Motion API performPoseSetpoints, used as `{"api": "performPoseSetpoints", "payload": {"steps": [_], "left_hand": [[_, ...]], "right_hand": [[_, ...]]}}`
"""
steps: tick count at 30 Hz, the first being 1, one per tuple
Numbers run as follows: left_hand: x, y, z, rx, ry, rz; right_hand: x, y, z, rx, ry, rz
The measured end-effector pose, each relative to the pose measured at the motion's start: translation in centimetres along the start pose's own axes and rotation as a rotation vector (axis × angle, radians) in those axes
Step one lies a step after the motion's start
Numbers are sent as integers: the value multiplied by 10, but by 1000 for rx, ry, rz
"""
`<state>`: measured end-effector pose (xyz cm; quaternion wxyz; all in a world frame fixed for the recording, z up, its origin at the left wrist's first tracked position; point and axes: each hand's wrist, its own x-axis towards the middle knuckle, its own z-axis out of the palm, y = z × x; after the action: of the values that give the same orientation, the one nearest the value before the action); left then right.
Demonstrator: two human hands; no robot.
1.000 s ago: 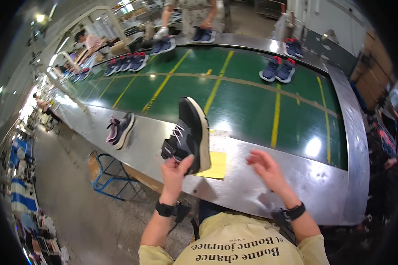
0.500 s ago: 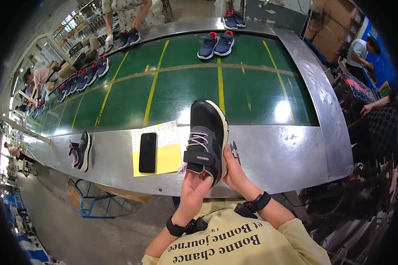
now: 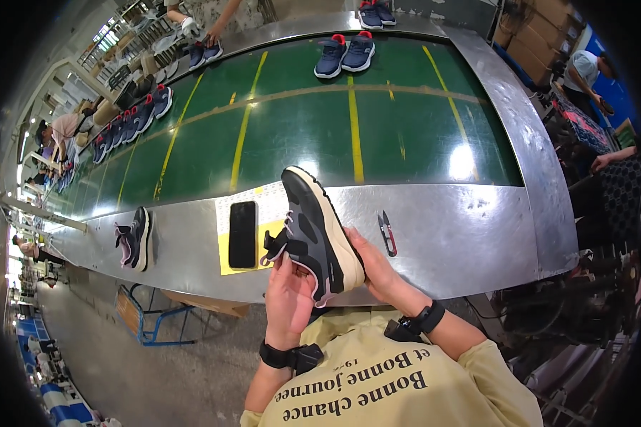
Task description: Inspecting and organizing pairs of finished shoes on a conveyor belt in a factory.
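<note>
Between my hands is a black and grey sneaker (image 3: 319, 245) with a cream sole and pink lining, tilted on its side with the toe pointing away. My left hand (image 3: 290, 293) grips it at the collar and tongue, where the strap appears lifted. My right hand (image 3: 374, 263) is closed along the sole near the heel; some of its fingers are hidden behind the shoe. A matching sneaker (image 3: 138, 239) lies on its side at the left of the metal table edge. Left of the held shoe, a black phone (image 3: 243, 233) rests on a yellow and white paper (image 3: 269, 200).
Red-handled thread snips (image 3: 387, 235) lie right of my hands. Beyond the metal border (image 3: 463, 228) runs a green conveyor belt (image 3: 299, 135) carrying a pair of navy sneakers (image 3: 345, 55). More navy shoes (image 3: 132, 122) line the far left. A co-worker's hands (image 3: 205, 34) touch shoes opposite.
The sneaker has turned from upper-up onto its side, showing more of its sole. My left hand has shifted from inside the opening to the collar and tongue. The snips are now uncovered.
</note>
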<state>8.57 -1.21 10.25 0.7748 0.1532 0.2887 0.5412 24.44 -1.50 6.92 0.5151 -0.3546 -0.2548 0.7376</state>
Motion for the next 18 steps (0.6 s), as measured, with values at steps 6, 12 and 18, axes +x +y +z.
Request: {"api": "performPoseSetpoints", "payload": {"steps": [6, 12, 18], "left_hand": [[3, 0, -7, -22, 0, -15], [7, -2, -8, -45, 4, -19], [1, -1, 18, 700, -243, 88]], "right_hand": [[1, -3, 5, -22, 12, -11], [4, -1, 1, -6, 5, 2], [13, -2, -10, 159, 108, 79]]}}
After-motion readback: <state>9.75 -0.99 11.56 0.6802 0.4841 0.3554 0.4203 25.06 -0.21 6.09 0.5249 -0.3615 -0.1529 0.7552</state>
